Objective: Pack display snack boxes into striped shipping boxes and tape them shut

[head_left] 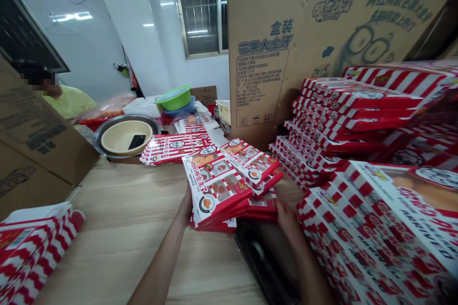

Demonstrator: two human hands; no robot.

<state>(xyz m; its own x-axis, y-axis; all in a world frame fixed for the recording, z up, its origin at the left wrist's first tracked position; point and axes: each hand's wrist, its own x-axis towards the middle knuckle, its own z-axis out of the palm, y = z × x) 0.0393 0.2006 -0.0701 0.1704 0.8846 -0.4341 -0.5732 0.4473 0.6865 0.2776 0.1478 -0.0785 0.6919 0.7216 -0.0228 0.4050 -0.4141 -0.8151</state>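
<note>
Head: left hand [185, 207], right hand [286, 217] holding one box stack [218, 190].

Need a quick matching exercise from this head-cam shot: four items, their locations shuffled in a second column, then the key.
Items
1. Stack of red-and-white boxes
2. Green plastic basin
3. Black phone
4. Large cardboard carton

Locations
A. On a blue basin
B. Upright behind the stacked boxes on the right
C. Between the left hand and right hand
D. In a beige basin

Pairs: 1-C, 2-A, 3-D, 4-B
</note>
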